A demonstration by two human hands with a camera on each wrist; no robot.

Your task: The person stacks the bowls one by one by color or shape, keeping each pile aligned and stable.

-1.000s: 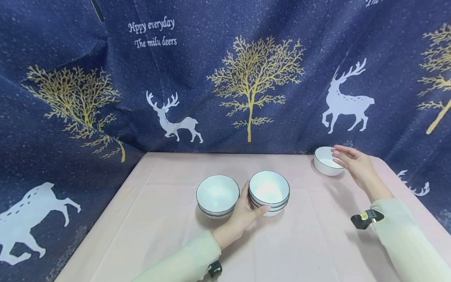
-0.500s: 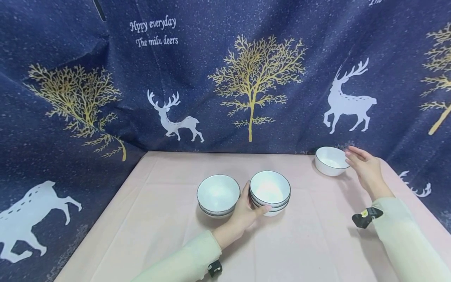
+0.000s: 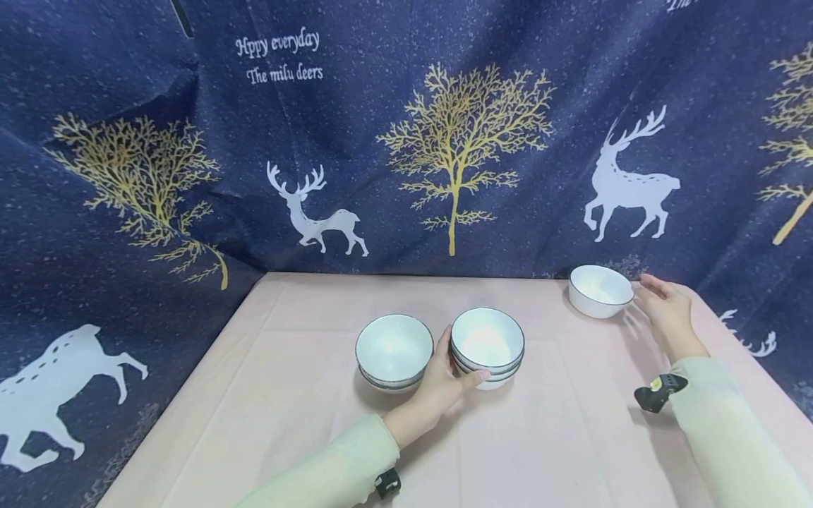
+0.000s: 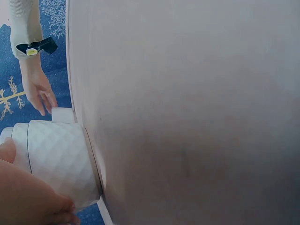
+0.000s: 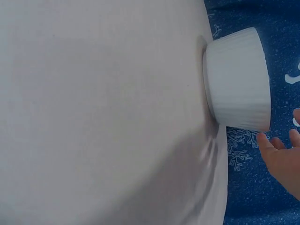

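My left hand [image 3: 438, 384] grips a stack of white dark-rimmed bowls [image 3: 487, 342], thumb at the front and fingers round the left side. In the left wrist view, the stack [image 4: 61, 159] shows a dimpled outer wall. Close on its left stands a second small stack of white bowls [image 3: 394, 349]. A single white bowl [image 3: 598, 293] sits at the back right of the table; in the right wrist view this bowl [image 5: 238, 79] has a finely ribbed wall. My right hand [image 3: 665, 310] is at its right side, fingers loosely bent and fingertips right at the rim.
A pale pink cloth [image 3: 305, 423] covers the table. Behind it hangs a dark blue curtain [image 3: 406, 233] with deer and tree prints, close behind the single bowl. Both wrists wear small black devices [image 3: 660, 393].
My right hand has moved right and slightly down, from over the single bowl's rim to beside its right side. My left hand keeps its hold on the stack.
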